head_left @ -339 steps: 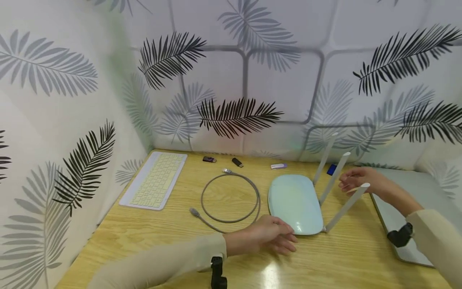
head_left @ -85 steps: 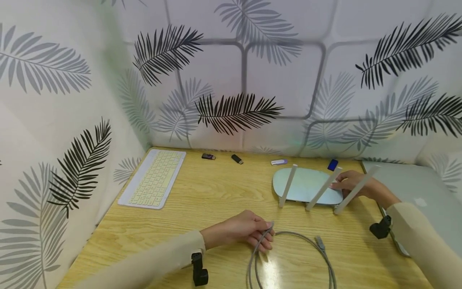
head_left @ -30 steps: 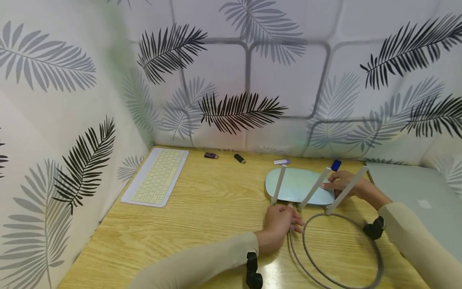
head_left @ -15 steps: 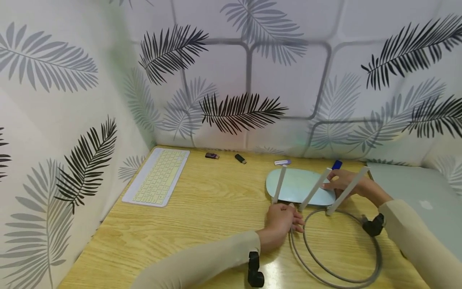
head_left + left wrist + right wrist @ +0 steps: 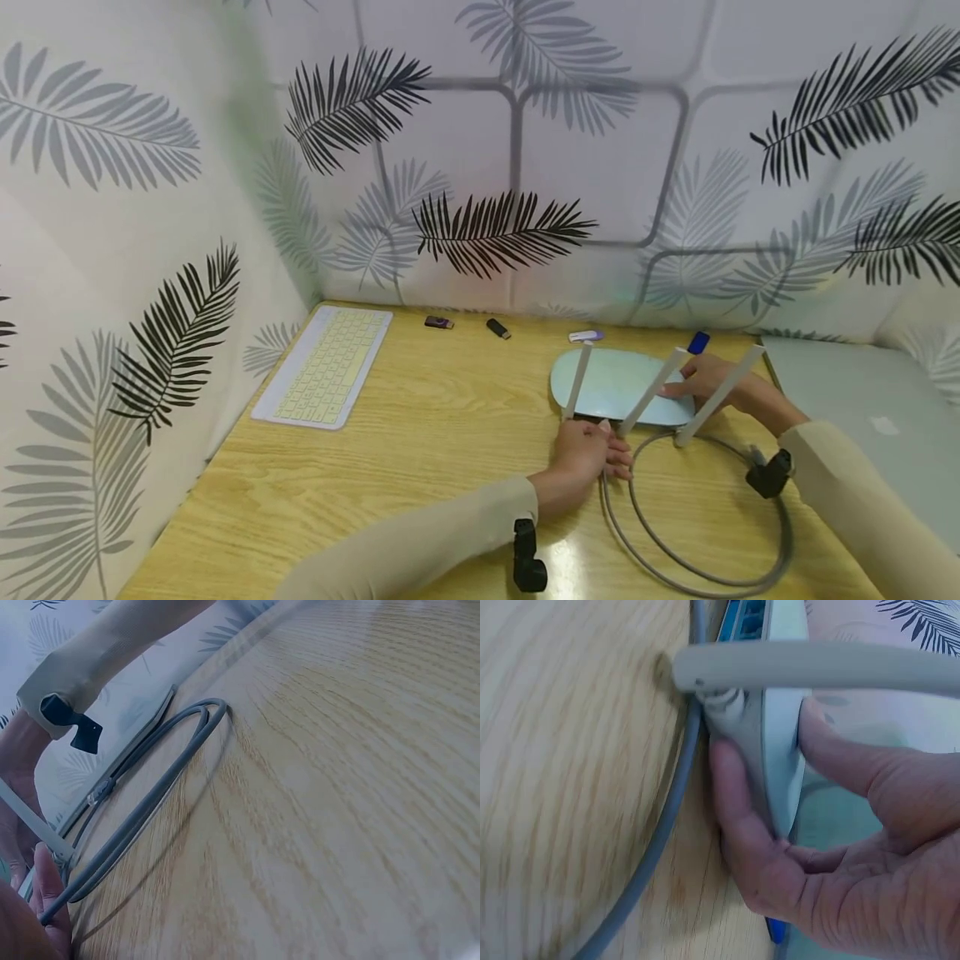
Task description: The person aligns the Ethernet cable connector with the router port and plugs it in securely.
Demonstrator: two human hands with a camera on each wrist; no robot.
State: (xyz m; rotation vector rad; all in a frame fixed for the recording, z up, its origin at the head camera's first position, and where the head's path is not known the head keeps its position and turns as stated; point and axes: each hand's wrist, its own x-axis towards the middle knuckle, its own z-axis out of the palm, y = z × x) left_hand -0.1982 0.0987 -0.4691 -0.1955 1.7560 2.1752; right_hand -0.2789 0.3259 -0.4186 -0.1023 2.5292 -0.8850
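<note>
A pale blue-white router [image 5: 615, 383] lies with its several grey antennas and port side facing me. My right hand [image 5: 705, 375] grips its right end; in the right wrist view the thumb presses the top and a finger curls underneath, beside blue ports [image 5: 750, 619]. My left hand [image 5: 585, 458] is against the router's front edge, between the left and middle antennas, pinching one end of a grey network cable [image 5: 785, 533]. That end's plug is hidden by the fingers, so whether it sits in a port cannot be seen. The cable loops over the table; its other plug [image 5: 756, 454] lies near my right wrist.
A white keyboard [image 5: 322, 367] lies at the left edge. Along the back are a dark USB stick [image 5: 438, 322], a black one [image 5: 498, 329], a white-purple one [image 5: 586, 337] and a blue item [image 5: 698, 342]. A closed silver laptop [image 5: 847, 392] is at right.
Earlier the cable lay coiled left of the router, whose antennas pointed right. The router has been turned, and the left hand brought the cable to it. In the last second both hands barely moved.
</note>
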